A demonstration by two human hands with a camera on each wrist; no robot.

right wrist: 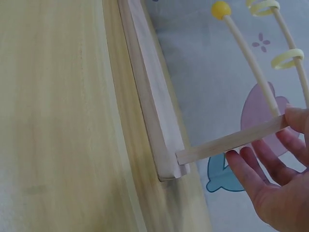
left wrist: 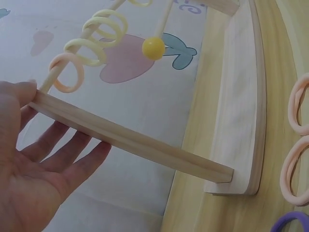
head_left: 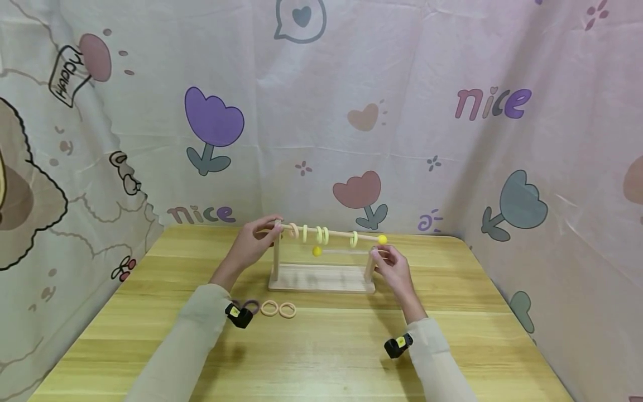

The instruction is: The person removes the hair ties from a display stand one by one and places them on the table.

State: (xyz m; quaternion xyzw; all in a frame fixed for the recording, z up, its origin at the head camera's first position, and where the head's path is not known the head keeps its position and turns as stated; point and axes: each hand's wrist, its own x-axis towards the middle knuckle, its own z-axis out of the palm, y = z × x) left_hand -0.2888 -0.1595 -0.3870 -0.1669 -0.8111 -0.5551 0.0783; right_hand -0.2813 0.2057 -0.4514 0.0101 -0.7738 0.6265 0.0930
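A wooden ring stand (head_left: 321, 277) stands on the table, with a taller left post (left wrist: 135, 137) and a shorter right post (right wrist: 231, 140). From the left post an upper rod (head_left: 339, 233) runs right to a yellow ball (head_left: 382, 239). One peach ring (left wrist: 66, 89) and several pale yellow rings (head_left: 354, 239) hang on it. A bare lower rod (right wrist: 251, 63) reaches left from the right post to another yellow ball (left wrist: 153, 48). My left hand (head_left: 249, 244) grips the left post's top, thumb near the rod. My right hand (head_left: 394, 268) pinches the right post's top.
On the table (head_left: 321, 357) in front of the stand lie two peach rings (head_left: 269, 308). Next to them is a purple ring (head_left: 252, 306), partly behind the left wrist camera (head_left: 238, 315). A printed cloth (head_left: 301, 111) hangs behind the table.
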